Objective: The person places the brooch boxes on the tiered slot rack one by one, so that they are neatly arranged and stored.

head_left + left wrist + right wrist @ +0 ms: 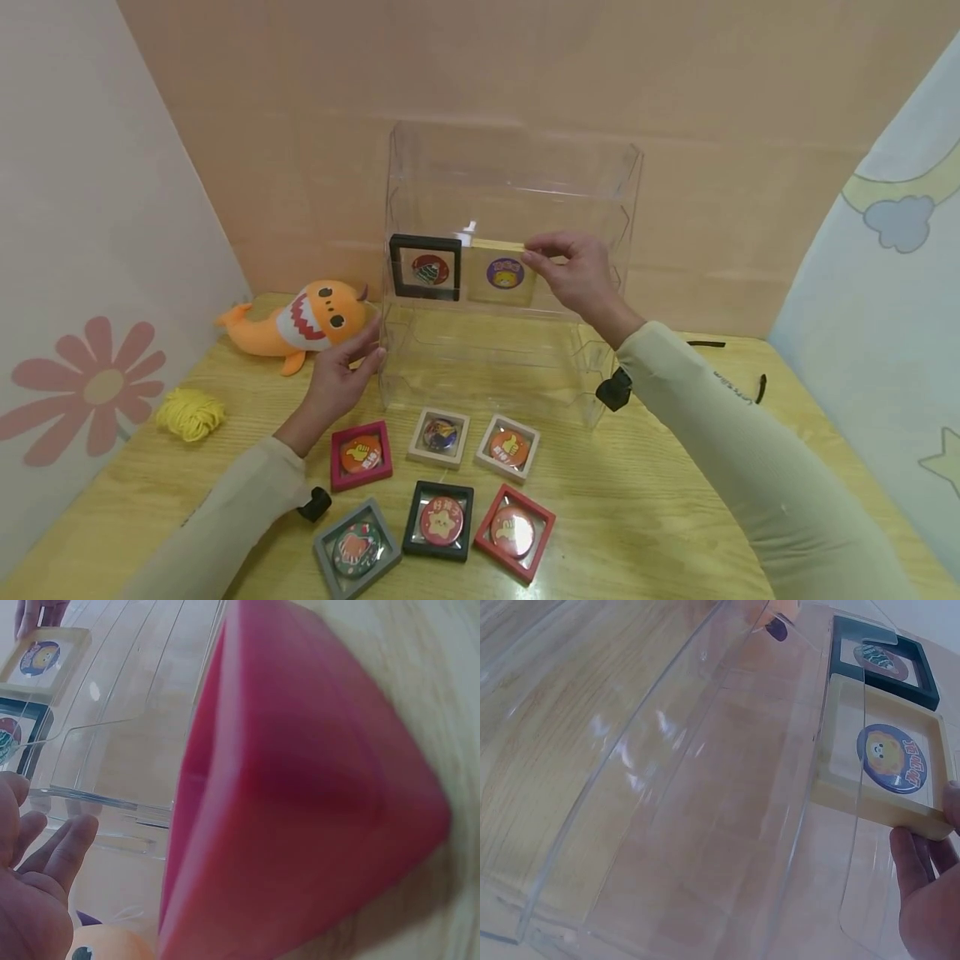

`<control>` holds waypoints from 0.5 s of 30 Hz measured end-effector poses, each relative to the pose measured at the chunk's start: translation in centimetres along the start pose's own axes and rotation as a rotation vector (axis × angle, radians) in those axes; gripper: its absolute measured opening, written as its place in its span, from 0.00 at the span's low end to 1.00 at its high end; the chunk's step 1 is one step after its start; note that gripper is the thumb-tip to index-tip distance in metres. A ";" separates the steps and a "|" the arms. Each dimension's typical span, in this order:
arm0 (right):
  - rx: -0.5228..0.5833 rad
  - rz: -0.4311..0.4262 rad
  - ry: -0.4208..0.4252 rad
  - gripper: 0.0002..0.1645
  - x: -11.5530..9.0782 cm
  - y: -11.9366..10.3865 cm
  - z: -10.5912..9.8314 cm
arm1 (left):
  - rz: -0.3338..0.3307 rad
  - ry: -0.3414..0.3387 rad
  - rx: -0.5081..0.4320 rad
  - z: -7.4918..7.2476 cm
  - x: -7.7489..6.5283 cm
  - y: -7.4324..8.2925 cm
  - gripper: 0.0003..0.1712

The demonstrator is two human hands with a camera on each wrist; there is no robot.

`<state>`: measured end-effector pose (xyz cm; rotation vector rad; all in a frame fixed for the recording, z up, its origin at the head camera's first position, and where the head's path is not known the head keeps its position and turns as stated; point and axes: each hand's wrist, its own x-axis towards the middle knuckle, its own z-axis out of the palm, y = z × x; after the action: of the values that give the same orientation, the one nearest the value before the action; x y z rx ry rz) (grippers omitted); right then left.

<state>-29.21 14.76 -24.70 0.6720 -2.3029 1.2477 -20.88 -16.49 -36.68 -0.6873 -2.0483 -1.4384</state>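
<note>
A yellow bundle of yarn (pixel 190 414) lies at the far left of the tabletop (pixel 637 500), with an orange shark plush (pixel 322 312) behind it. The left hand (pixel 341 375) reaches to the left side of a clear rack (pixel 487 335), its fingers loosely extended at the panel; its exact contact is hard to make out. In front, a grey frame (pixel 322 550), a magenta frame (pixel 337 467), a black frame with a star badge (pixel 409 533), a cream frame with a dark badge (pixel 415 439), a cream frame with a thumb badge (pixel 483 439) and a red frame (pixel 550 533) lie flat, each holding a round badge. The magenta frame looms blurred in the left wrist view, filling much of it.

On a middle tier of the rack stands a black frame with a tree badge (pixel 396 268), and just to its right a pale yellow frame (pixel 480 287) with a bear badge. The right hand (pixel 581 275) pinches the pale yellow frame at its upper right corner between thumb and fingers; whether the tier bears its weight cannot be told. The right wrist view cuts this hand off at its edge. Farther right lies a black strip (pixel 707 343).
</note>
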 end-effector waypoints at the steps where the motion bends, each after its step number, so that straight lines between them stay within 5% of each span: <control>1: -0.004 0.000 -0.002 0.10 0.0 -0.1 0.0 | 0.000 0.000 0.001 0.0 -0.1 0.0 0.25; 15: -0.036 0.031 -0.031 0.12 -0.1 -0.9 0.5 | -0.051 -0.012 0.003 -0.2 -0.2 0.6 0.25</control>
<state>-28.70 13.92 -24.46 0.6494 -2.3639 1.2147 -20.27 -16.48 -36.36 -0.6477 -2.0904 -1.4630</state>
